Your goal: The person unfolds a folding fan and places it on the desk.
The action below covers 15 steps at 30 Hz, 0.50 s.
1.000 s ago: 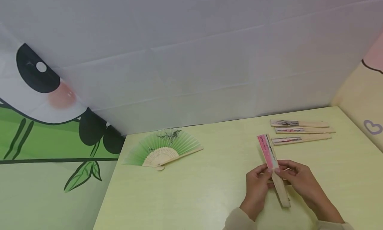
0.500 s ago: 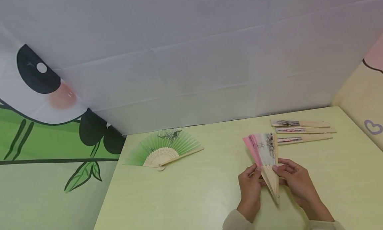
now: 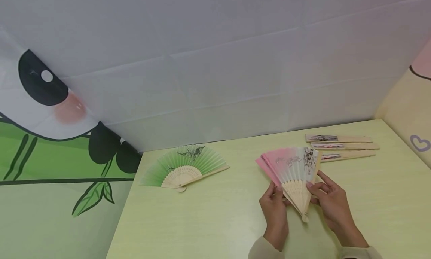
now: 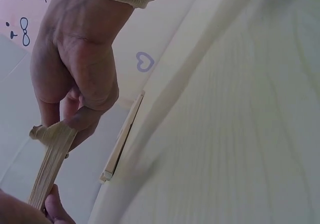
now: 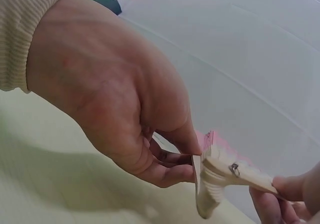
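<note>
A pink-and-white folding fan point(image 3: 290, 164), part spread, is held between both hands over the table, its pivot end pointing down toward the person. My left hand point(image 3: 275, 210) pinches the left outer rib, thumb in front. On the other side, my right hand point(image 3: 333, 203) grips the right outer rib with thumb and fingers. Dark branch printing shows on the fan's leaf near the right. From the left wrist view, the right hand point(image 4: 82, 59) appears at the stacked ribs point(image 4: 52, 164). The right wrist view shows the left hand point(image 5: 130, 94) at one guard and the metal pivot point(image 5: 234, 170).
A green folding fan point(image 3: 184, 173) lies spread on the left of the pale table point(image 3: 188, 225). Three folded fans point(image 3: 353, 146) lie side by side at the back right, the nearest partly behind the held fan. A white sheet point(image 3: 215, 83) hangs behind the table.
The pink fan was folded and has been spread progressively wider. My left hand has moved left with its outer rib; my right hand shifted slightly left.
</note>
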Motion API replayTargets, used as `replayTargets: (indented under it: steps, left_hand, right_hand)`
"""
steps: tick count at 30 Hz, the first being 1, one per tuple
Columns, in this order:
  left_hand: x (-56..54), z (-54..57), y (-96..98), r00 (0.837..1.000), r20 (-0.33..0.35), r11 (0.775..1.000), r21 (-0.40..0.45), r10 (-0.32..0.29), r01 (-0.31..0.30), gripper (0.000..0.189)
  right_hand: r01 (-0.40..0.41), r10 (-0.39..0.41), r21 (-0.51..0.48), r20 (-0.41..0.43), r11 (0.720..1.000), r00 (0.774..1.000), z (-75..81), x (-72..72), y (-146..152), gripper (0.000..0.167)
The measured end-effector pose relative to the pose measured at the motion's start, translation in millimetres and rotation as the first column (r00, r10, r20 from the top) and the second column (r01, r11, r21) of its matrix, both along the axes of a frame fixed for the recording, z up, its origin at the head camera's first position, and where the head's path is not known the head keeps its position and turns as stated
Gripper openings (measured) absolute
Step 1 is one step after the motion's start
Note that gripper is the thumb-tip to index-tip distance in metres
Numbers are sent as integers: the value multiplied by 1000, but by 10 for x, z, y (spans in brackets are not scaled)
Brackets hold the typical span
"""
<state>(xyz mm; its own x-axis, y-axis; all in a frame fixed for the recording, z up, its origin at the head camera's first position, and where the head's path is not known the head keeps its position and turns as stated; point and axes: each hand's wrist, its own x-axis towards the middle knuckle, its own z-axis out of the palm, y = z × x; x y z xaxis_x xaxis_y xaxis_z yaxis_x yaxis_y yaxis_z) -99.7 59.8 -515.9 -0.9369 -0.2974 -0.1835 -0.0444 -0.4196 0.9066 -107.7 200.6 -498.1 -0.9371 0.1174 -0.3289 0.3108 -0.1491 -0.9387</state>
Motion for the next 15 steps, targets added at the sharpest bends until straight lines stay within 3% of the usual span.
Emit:
replayTargets:
  steps: [6, 12, 15]
  left_hand:
    - [-20, -2, -71, 998, -45, 999, 25, 47, -46, 42]
    - [-56, 12, -115, 993, 8, 992, 45, 114, -114, 46]
    - [-74, 23, -147, 989, 33, 988, 52, 145, -146, 47]
  right_hand:
    - [119, -118, -81, 21, 990, 993, 22, -26, -82, 78]
    - [185, -181, -105, 39, 977, 983, 30, -52, -164, 73]
    - [201, -199, -120, 31, 972, 980, 17, -61, -199, 60]
